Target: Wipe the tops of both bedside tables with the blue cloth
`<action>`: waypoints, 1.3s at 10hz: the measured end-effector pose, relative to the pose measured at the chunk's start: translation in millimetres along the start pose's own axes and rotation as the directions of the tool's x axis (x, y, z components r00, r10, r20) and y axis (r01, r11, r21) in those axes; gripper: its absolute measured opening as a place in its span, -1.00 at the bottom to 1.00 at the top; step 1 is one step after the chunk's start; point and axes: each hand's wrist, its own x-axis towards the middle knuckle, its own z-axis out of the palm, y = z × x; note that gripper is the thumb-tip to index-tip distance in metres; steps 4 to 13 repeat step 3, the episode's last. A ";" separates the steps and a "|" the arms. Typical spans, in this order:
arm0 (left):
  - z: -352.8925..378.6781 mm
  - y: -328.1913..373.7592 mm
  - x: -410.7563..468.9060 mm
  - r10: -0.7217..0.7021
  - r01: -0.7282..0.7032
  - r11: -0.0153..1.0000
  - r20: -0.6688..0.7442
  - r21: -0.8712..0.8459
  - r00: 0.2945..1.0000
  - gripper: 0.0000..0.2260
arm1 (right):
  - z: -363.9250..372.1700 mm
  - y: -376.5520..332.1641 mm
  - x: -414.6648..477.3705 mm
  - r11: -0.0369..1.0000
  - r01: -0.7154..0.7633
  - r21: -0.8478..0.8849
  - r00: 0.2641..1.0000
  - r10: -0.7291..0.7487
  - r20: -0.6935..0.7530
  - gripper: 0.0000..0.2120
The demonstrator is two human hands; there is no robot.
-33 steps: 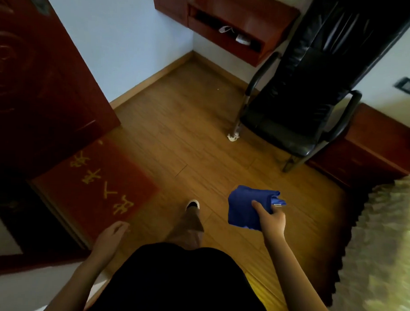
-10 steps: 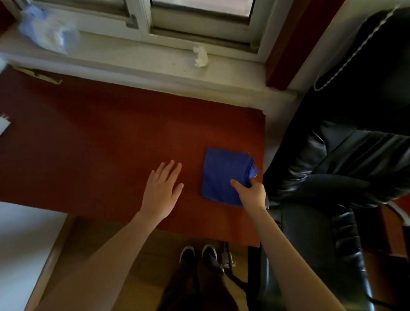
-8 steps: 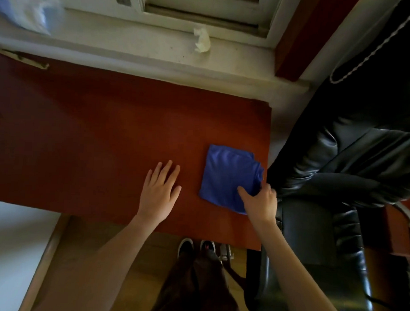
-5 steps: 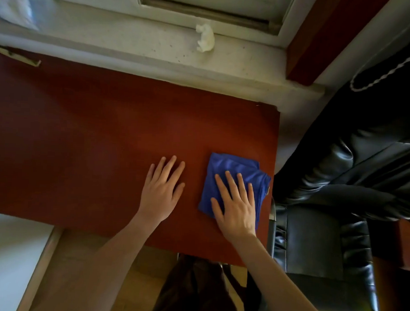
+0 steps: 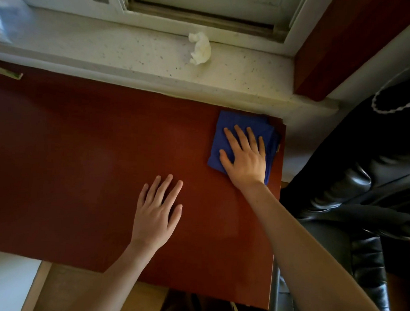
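Cloth (image 5: 241, 126) lies folded under my right hand (image 5: 245, 156), at the far right corner of the table (image 5: 83, 162). That hand is flat on it, fingers spread and pointing away from me, with blue showing past my fingertips and on both sides. My left hand (image 5: 156, 214) rests palm down on the bare wood, nearer to me and to the left of the right hand, fingers loosely fanned, holding nothing. Beyond my right hand, a crumpled tissue (image 5: 199, 48) sits on the sill (image 5: 110, 42). To its right stands a black chair (image 5: 361, 184).
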 end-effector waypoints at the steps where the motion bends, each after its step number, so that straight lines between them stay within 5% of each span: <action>1: -1.7 1.2 -0.7 -0.001 0.001 1.000 0.011 0.011 1.000 -0.52 | -3.8 0.0 7.4 1.000 -0.002 0.015 1.000 0.001 0.023 -0.45; 2: -4.8 0.3 1.0 -0.006 0.005 1.000 0.037 0.018 0.999 -0.51 | -20.1 3.2 12.1 0.991 0.018 0.134 0.993 -0.033 0.110 -0.46; 3: -32.1 4.9 7.5 -0.034 0.047 0.996 0.160 -0.077 0.987 -0.53 | -66.3 12.0 0.7 0.889 -0.049 0.455 0.994 0.000 0.108 -0.50; 13: -32.1 4.9 7.5 -0.034 0.047 0.996 0.160 -0.077 0.987 -0.53 | -66.3 12.0 0.7 0.889 -0.049 0.455 0.994 0.000 0.108 -0.50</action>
